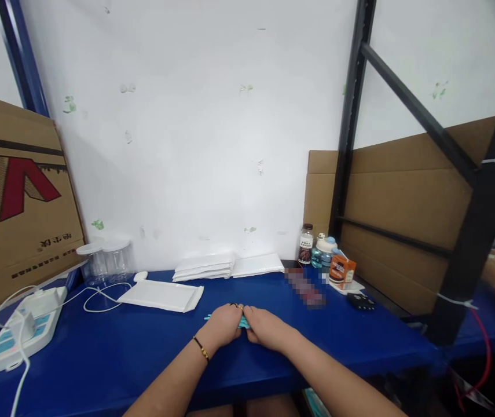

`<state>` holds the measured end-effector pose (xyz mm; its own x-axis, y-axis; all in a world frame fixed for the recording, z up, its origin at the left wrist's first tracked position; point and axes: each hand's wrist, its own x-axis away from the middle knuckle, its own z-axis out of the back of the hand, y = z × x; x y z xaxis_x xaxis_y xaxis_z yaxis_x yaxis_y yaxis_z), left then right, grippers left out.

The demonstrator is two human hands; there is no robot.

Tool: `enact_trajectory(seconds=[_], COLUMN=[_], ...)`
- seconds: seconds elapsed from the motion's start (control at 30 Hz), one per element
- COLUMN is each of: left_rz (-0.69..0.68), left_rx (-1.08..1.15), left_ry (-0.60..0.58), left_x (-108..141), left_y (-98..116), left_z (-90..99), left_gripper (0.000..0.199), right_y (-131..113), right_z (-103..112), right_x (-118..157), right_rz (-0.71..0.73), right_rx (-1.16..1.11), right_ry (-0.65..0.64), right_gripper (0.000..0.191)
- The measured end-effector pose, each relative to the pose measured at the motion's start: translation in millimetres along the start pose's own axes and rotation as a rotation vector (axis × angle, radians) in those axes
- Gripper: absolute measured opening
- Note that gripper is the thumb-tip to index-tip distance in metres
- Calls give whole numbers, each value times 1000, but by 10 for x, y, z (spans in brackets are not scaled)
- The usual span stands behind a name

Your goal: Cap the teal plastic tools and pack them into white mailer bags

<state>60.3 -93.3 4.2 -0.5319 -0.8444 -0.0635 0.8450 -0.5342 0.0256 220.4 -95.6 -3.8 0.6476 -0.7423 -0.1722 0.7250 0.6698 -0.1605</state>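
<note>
Near the front edge of the glossy blue worktop (112, 353), left hand (222, 327) and right hand (267, 328) both close on a slim teal plastic piece (242, 323); its long axis runs left-right along that edge; flat white padded mailers (162, 295) lie behind.

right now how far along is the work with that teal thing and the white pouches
Looks early. In hand: both hands, left hand and right hand, close together on a small teal item on the blue table. One flat white pouch lies apart, as if ready. Left: the stack of white pouches by the wall looks untouched.
</note>
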Motion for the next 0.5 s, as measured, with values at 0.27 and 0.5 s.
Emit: enact_trajectory(seconds=[0.27,0.5], left_rz=[56,163], left_rx=[661,1114], left_ry=[359,485], left_x=[-30,-165], left_y=[142,346], left_z=[-15,-77], left_gripper=[19,23], right_y=[31,-306], right_z=[916,1085], right_x=[87,-186], right_rz=[54,64], right_rx=[-487,-274], right_ry=[256,250], right_gripper=[39,46])
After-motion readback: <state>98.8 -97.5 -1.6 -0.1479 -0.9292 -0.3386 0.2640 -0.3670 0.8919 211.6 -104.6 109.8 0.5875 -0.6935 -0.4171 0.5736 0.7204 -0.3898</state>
